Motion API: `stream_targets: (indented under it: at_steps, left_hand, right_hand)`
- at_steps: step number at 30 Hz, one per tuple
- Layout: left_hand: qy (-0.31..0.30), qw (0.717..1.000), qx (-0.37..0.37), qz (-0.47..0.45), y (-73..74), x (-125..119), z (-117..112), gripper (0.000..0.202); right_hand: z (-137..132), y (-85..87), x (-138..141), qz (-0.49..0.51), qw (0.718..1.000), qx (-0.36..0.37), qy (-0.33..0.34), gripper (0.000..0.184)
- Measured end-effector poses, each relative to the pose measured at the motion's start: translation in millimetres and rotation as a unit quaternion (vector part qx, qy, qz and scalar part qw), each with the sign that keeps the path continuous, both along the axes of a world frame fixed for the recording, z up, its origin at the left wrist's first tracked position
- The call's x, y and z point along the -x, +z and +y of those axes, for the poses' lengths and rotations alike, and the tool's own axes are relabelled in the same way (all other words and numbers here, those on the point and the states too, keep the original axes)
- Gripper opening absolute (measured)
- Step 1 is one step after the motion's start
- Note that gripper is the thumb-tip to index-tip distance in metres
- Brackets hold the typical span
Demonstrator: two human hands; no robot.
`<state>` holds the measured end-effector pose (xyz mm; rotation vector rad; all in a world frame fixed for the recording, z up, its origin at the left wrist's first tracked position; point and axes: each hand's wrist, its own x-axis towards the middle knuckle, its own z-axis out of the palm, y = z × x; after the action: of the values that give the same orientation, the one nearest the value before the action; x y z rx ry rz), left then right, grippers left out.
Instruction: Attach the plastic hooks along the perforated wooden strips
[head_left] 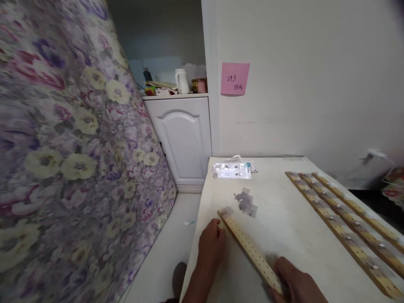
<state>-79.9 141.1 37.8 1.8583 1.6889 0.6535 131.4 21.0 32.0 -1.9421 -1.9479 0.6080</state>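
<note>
A narrow wooden strip [249, 248] with rows of small holes lies slantwise on the white table [284, 227]. My left hand [211, 247] rests at its far end, fingers curled against the strip's edge. My right hand [298, 284] presses on the near end, fingers bent over it. Just beyond the strip lies a small heap of clear little bags with metal parts [247, 202]. A clear blister pack of hooks [232, 170] sits at the table's far edge.
Three more wooden strips with metal clips [344, 223] lie side by side on the right. A flowered mattress [63, 147] leans at left. Behind stand a white cabinet [184, 139] with a jug and a wall bearing a pink note [235, 78].
</note>
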Motion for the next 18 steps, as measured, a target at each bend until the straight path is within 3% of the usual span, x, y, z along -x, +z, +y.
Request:
stream_targets:
  at_steps: [5,10,14,18]
  left_hand:
    - [-0.007,1.000,-0.001,0.021,2.7,-1,-3,0.020]
    - [-0.015,1.000,0.000,0.019,9.0,-5,-7,0.017]
    - [-0.025,0.999,-0.002,0.032,7.9,-9,-8,0.016]
    - [-0.027,0.999,-0.002,0.037,3.3,-10,-7,0.016]
  right_hand:
    - [31,6.4,26,0.013,0.999,-0.037,0.005,0.010]
    - [49,-7.2,40,0.026,0.998,-0.057,-0.013,0.014]
    - [46,-16.6,41,0.056,0.997,-0.055,-0.023,0.019]
    - [53,-11.9,26,0.120,0.991,-0.052,-0.013,0.022]
